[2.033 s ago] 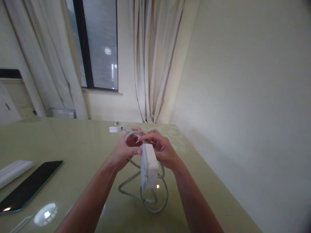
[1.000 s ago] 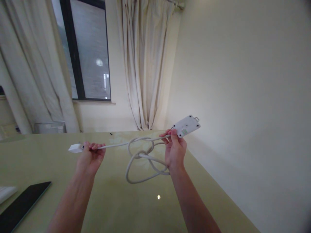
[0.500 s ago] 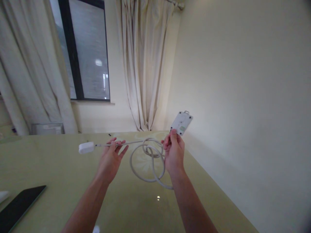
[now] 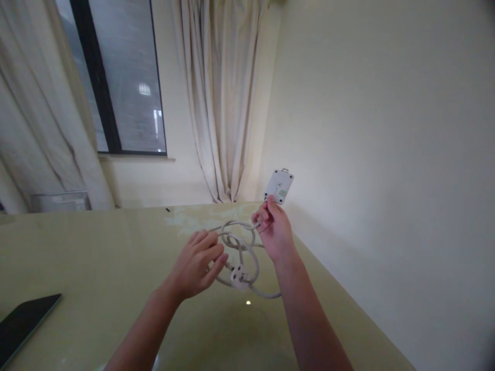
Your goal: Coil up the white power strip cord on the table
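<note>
My right hand grips a white power strip by its lower end. Its back faces me, with screws or feet at the corners, a small green label and a hanging loop on top. A pale grey power cord hangs in tangled loops between my hands. My left hand is closed around the cord on the left of the loops, its fingers bent. Just right of its fingertips is the cord's white plug, prongs pointing right, in front of the loops.
A glossy yellow-green table lies below. A dark flat panel rests at its left, and a small black piece near the far edge. A white wall borders the right side; curtains hang behind.
My left hand has moved right and turned over, swinging the plug from the far left to in front of the cord loops. My right hand keeps hold of the power strip.
</note>
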A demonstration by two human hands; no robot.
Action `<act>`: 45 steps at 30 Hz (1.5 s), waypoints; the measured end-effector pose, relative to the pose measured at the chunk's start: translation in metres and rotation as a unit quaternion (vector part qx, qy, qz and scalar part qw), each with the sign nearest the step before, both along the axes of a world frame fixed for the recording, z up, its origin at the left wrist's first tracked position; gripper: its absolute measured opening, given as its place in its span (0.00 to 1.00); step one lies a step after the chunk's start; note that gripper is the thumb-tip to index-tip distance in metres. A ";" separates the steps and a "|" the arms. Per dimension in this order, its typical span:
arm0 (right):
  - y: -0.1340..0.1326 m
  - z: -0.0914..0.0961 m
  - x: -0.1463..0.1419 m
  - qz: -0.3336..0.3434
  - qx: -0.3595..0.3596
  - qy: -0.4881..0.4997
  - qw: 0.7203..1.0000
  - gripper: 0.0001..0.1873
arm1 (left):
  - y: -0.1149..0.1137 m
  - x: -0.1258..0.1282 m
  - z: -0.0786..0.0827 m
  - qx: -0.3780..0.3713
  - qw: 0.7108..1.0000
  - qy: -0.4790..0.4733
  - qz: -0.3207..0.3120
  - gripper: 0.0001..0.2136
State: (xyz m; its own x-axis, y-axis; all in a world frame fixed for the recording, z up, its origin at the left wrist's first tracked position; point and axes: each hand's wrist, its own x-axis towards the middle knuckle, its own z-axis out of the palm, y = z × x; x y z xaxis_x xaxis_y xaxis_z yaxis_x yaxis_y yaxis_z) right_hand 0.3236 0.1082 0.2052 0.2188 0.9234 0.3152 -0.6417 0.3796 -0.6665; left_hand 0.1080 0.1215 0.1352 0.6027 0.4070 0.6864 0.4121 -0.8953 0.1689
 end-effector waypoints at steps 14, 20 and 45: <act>-0.008 0.007 -0.002 -0.101 0.061 -0.035 0.992 0.24 | 0.005 -0.009 -0.007 0.325 0.936 -0.052 0.124 0.07; -0.007 0.006 -0.005 -0.104 0.044 -0.102 0.988 0.26 | 0.012 -0.021 -0.011 0.329 0.932 -0.107 0.104 0.11; -0.006 0.003 -0.013 -0.231 0.091 0.004 0.969 0.26 | 0.009 -0.011 0.007 -0.185 0.966 -0.155 0.097 0.13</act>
